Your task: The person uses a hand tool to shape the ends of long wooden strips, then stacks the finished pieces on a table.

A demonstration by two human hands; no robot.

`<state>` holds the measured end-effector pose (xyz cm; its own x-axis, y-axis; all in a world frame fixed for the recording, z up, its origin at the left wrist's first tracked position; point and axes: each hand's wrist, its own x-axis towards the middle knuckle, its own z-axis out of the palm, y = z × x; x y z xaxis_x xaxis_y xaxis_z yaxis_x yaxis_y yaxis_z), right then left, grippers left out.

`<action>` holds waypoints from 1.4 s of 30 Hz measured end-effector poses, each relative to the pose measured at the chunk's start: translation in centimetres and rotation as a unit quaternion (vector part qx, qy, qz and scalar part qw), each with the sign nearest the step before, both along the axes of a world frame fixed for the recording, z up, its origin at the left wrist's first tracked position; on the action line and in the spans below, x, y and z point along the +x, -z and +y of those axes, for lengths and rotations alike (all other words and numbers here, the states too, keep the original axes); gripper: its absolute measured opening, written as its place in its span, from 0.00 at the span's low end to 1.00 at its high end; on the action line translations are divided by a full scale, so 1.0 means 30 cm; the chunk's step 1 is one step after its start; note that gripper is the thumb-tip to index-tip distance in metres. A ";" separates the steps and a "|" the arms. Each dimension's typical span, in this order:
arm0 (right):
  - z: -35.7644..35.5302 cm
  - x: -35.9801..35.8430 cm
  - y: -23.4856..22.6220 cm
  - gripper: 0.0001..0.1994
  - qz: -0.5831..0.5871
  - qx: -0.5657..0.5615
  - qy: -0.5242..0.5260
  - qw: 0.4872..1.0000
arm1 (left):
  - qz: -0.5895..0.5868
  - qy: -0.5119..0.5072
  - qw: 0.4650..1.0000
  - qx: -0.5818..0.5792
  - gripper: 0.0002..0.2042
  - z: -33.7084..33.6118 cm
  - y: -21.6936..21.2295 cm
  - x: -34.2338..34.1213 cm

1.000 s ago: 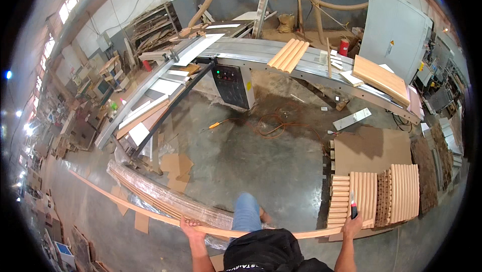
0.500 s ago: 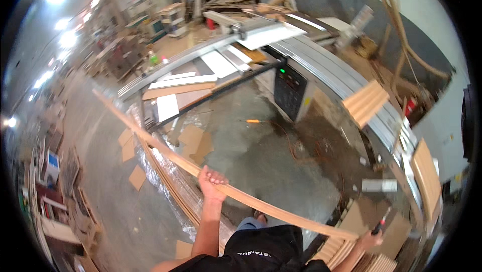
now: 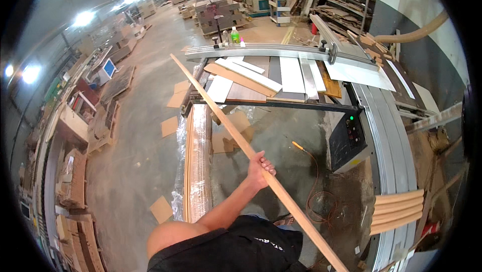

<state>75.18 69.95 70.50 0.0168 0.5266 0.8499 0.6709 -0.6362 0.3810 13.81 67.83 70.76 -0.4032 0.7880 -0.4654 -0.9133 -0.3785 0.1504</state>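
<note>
A long, pale brown wooden strip (image 3: 234,132) runs slantwise across the view, from beside the machine table at the upper left down past the lower edge. My left hand (image 3: 261,168) is closed round it near its middle, with the fingers wrapped over the wood. The strip's near end lies outside the picture. My right hand is out of sight. Below the far part of the strip, a bundle of long wooden strips in clear plastic wrap (image 3: 200,141) lies on the floor.
A panel saw's side table (image 3: 240,94) holds white and brown board pieces. Its metal bed (image 3: 387,136) runs down the right, carrying several short ribbed wooden pieces (image 3: 397,211). A black control panel (image 3: 346,134), an orange-handled tool (image 3: 297,145) with its cord and cardboard pieces (image 3: 169,127) are nearby.
The view has swung to the left. My left hand still holds the wooden strip, which now slants more steeply. My right hand, earlier at the strip's near end with a dark-handled tool, has left the view.
</note>
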 end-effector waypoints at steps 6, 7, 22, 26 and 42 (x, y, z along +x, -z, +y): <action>0.507 0.085 -0.099 0.12 0.270 0.034 -0.277 0.922 | -0.022 -0.046 0.998 -0.041 0.15 0.317 -0.033 0.073; 0.570 0.104 -0.099 0.13 0.315 0.037 -0.316 0.894 | -0.038 -0.055 0.997 -0.034 0.15 0.356 -0.026 0.088; 1.368 -0.298 0.023 0.10 0.609 -0.130 -0.313 0.717 | 0.011 -0.096 0.982 -0.165 0.12 0.875 0.177 -0.189; 1.619 -0.597 0.092 0.07 0.642 -0.166 -0.399 0.634 | 0.030 -0.009 0.993 -0.117 0.09 1.039 0.319 -0.314; 2.336 -1.825 -0.034 0.27 0.761 -0.503 -0.261 0.314 | 0.099 0.181 0.926 -0.317 0.28 1.666 0.291 -0.451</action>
